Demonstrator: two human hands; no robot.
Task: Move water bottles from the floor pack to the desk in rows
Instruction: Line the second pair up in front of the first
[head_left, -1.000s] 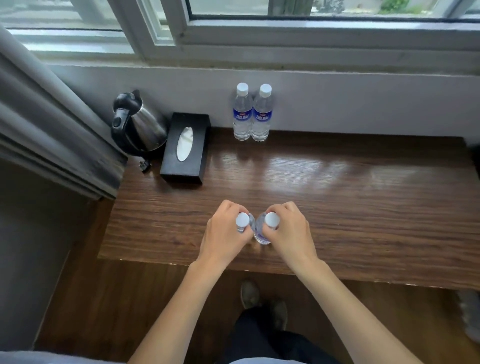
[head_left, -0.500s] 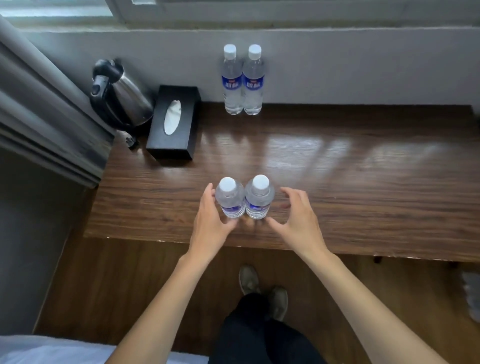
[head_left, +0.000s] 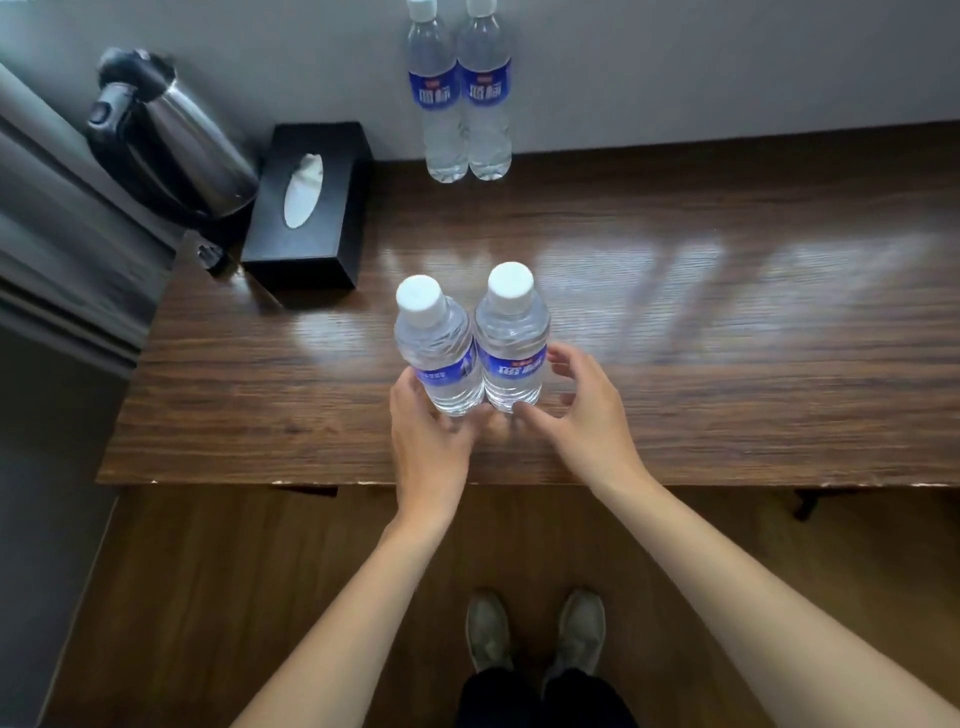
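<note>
Both forearms reach forward from the lower edge of the view, over the wooden floor, and converge on the near edge of the bench (head_left: 727, 364). The left hand (head_left: 428, 439) lies palm-down at the base of the left front bottle (head_left: 441, 358), its fingers relaxed and spread low against the bottle's near side; blur hides whether they touch it, but they are not wrapped round it. The right hand (head_left: 587, 415) sits just to the right of the right front bottle (head_left: 514, 348), fingers loosely cupped and parted, thumb reaching toward the bottle's foot, a gap showing between the upper fingers and the label. Neither hand grasps anything; both are released.

The two front bottles stand upright between the hands, side by side and touching, white caps on, blue labels facing the person. Well beyond the hands, against the wall at the far edge of the bench, two more back bottles (head_left: 462, 98) stand upright and pressed together, in line with the front pair. Beyond and to the left of the left hand sits a black tissue box (head_left: 306, 208), and further left of that a steel kettle (head_left: 176, 145) with a black handle. Below the arms, two shoes (head_left: 535, 629) stand on the floor.
</note>
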